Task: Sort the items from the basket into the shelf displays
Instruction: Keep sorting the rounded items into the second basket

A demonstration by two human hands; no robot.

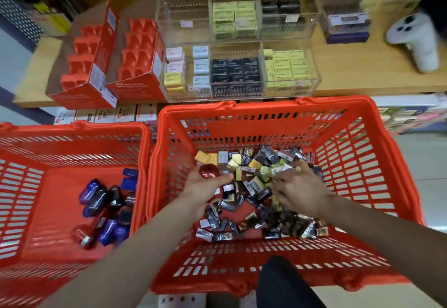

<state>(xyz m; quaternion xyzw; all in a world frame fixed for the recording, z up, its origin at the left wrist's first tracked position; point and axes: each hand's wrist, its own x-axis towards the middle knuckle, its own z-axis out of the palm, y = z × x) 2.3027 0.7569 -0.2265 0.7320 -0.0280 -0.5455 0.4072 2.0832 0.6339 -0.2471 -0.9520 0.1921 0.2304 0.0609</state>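
Two hands in basket (285,119), left hand (205,184) gripping upright red item (208,171)

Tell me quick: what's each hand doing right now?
Left hand: holds a small glossy red item over the right basket.
Right hand: fingers spread on the small packets, gripping nothing that can be seen.

Print on the small packets (256,186) in the right basket (362,152) blurs past reading, the right hand (300,194) covers some, the left basket (72,135) runs off the frame's edge, and the acrylic display (238,41) loses its top
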